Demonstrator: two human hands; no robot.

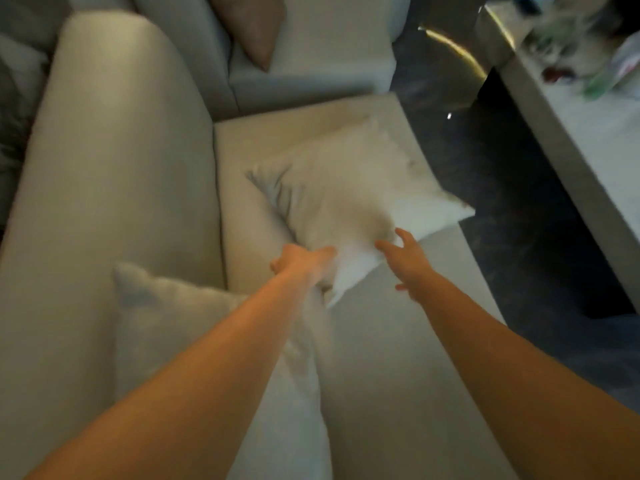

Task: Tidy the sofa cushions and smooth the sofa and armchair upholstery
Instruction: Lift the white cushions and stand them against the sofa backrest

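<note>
A white cushion (349, 199) lies tilted on the beige sofa seat (391, 358), one corner jutting past the seat's front edge. My left hand (301, 263) grips the cushion's near corner, bunching the fabric. My right hand (405, 258) hovers at the cushion's near edge with its fingers spread, holding nothing. A second pale cushion (166, 327) leans against the sofa backrest (110, 161), partly hidden under my left forearm. The view is blurred by motion.
A brown cushion (252, 26) stands on the adjoining grey seat section (311, 74) at the top. A pale table (588, 126) with blurred items runs along the right. Dark floor (502, 220) lies between sofa and table.
</note>
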